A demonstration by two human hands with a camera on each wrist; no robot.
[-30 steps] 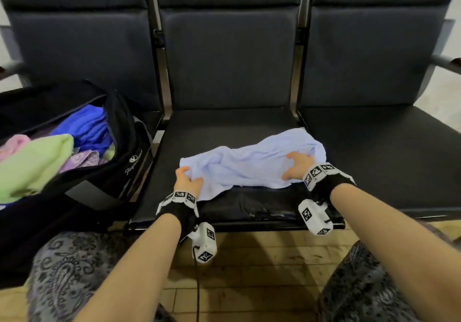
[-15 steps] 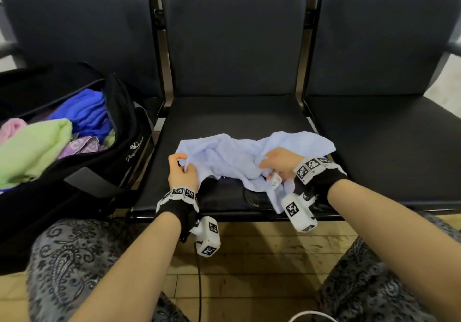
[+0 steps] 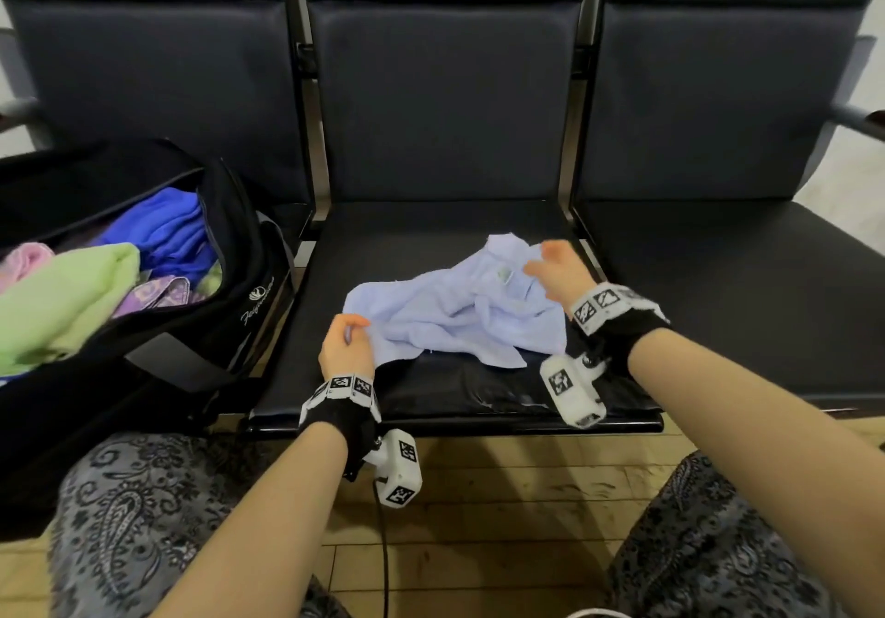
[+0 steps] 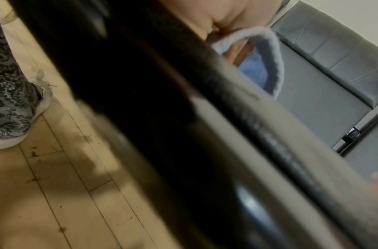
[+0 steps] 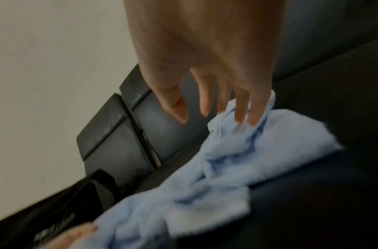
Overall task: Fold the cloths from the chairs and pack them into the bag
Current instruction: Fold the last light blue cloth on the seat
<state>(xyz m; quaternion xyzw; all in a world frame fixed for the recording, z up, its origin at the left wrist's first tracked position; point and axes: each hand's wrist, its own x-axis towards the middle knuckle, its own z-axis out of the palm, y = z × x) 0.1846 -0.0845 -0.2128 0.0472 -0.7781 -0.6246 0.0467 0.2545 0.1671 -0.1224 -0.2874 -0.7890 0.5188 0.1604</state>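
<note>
A crumpled light blue cloth (image 3: 455, 315) lies on the middle chair seat (image 3: 431, 224). My left hand (image 3: 352, 330) pinches its near left corner; in the left wrist view a loop of the cloth (image 4: 258, 72) hangs from the fingers (image 4: 215, 28). My right hand (image 3: 546, 263) hovers at the cloth's far right corner with fingers straight and spread. In the right wrist view those fingertips (image 5: 241, 116) just touch the raised corner of the cloth (image 5: 237, 160) without curling round it. The open black bag (image 3: 249, 291) stands on the left chair.
The bag holds a green cloth (image 3: 62, 301), a blue cloth (image 3: 167, 234), a pink one and a patterned purple one. The right chair seat (image 3: 718, 282) is bare. Backrests rise behind. A wooden floor (image 3: 503, 497) and my patterned trouser knees are below.
My right hand let go of the cloth's near middle and moved up to its far right corner, fingers now spread. The cloth has been pulled flatter. My left hand keeps its corner.
</note>
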